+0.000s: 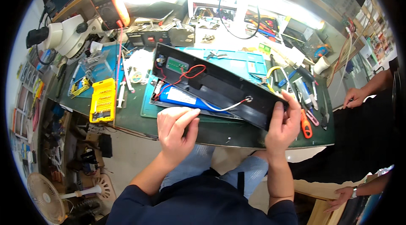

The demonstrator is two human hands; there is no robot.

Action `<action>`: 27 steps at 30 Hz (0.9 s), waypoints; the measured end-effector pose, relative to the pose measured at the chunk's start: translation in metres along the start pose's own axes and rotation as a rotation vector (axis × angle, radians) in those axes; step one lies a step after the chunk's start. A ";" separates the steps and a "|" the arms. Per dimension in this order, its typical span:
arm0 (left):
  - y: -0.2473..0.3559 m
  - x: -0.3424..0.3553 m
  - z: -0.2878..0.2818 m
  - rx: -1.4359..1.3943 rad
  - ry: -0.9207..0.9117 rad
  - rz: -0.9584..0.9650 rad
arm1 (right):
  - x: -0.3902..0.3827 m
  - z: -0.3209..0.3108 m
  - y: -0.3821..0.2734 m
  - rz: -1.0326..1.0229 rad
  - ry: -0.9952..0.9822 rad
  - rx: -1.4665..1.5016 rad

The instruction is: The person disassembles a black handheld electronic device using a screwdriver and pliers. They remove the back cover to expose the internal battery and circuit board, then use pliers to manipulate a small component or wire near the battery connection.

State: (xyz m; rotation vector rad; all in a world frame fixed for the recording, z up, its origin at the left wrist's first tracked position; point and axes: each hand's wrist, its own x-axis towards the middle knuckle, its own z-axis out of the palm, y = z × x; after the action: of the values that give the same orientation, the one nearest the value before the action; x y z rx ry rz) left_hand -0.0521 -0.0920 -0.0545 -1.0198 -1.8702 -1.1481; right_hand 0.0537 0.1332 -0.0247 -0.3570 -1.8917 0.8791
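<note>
A long black plastic cover (228, 82) is tilted up on its edge, its inside facing me. My right hand (282, 125) grips its right end between thumb and fingers. Inside the cover's left part sits a small green circuit board (176, 65) with red wires (192, 73) looping from it. Below lies a blue battery pack (182, 98) with a white label, in the other half of the casing. A white cable (224, 109) runs to a round fitting in the cover. My left hand (175, 130) is closed, fingers curled, at the casing's near edge; anything pinched there is hidden.
A yellow bit set (102, 100) stands left on the green mat (139, 128). Behind are an orange multimeter (106, 3), a microscope (63, 37) and a power supply box (156, 37). An orange-handled tool (305, 124) lies right. Other people's hands (354, 97) show at the right.
</note>
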 end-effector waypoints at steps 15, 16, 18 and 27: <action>0.042 0.030 0.047 -0.232 -0.109 -0.133 | -0.012 -0.004 0.013 -0.439 -0.012 0.012; 0.041 0.033 0.049 -0.205 -0.118 -0.124 | -0.013 -0.002 0.012 -0.362 -0.014 0.029; 0.041 0.038 0.050 -0.133 -0.137 -0.108 | -0.016 0.004 0.008 -0.160 0.029 0.142; 0.042 0.041 0.050 -0.091 -0.173 -0.077 | -0.015 -0.004 -0.002 -0.066 -0.022 0.002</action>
State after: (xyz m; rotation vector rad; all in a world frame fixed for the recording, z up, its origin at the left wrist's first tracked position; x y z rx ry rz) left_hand -0.0412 -0.0236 -0.0217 -1.1380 -2.0235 -1.2337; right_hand 0.0640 0.1249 -0.0324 -0.2825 -1.9115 0.8440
